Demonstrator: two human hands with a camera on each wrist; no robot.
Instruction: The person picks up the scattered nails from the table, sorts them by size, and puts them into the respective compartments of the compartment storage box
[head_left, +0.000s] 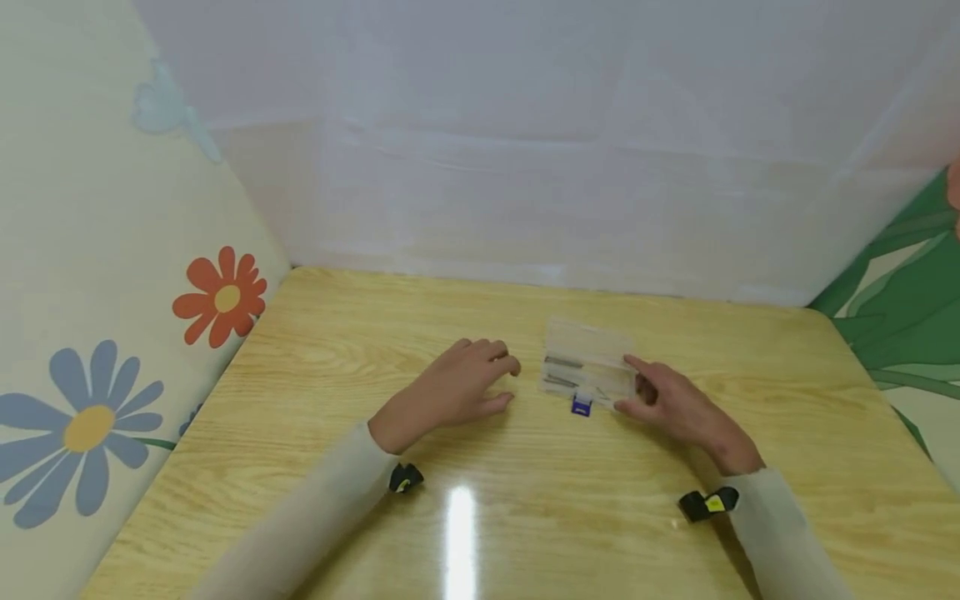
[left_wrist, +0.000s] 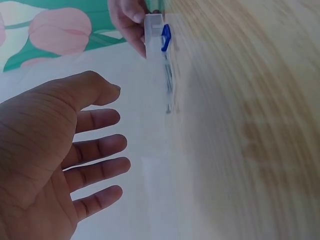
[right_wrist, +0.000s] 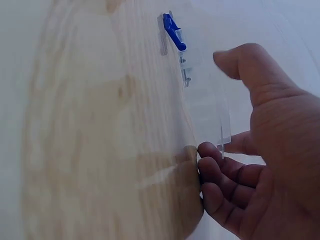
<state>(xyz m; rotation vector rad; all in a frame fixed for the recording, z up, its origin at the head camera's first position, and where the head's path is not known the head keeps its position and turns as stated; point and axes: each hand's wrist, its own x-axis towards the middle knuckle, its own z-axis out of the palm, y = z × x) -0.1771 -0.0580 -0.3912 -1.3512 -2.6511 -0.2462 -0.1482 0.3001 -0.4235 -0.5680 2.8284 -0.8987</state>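
Observation:
A clear plastic box (head_left: 588, 340) lies on the wooden table, with a blue latch (head_left: 581, 406) on its near side. Slender grey metal pieces (head_left: 564, 362) show inside; their exact kind is too small to tell. My right hand (head_left: 678, 404) holds the box's right end, thumb at the near corner and index finger at the far one. In the right wrist view, the other fingers (right_wrist: 215, 180) curl low beside the box, by the tabletop. Left of the box, my left hand (head_left: 468, 382) hovers with relaxed, spread fingers, touching nothing. Whether the lid is raised I cannot tell.
The wood-grain table (head_left: 315, 350) reaches back to a pale hanging sheet (head_left: 480, 183). Flower-patterned walls (head_left: 90, 250) flank it on the left and right. Each wrist carries a small black device (head_left: 406, 478). Light glares off the table's front.

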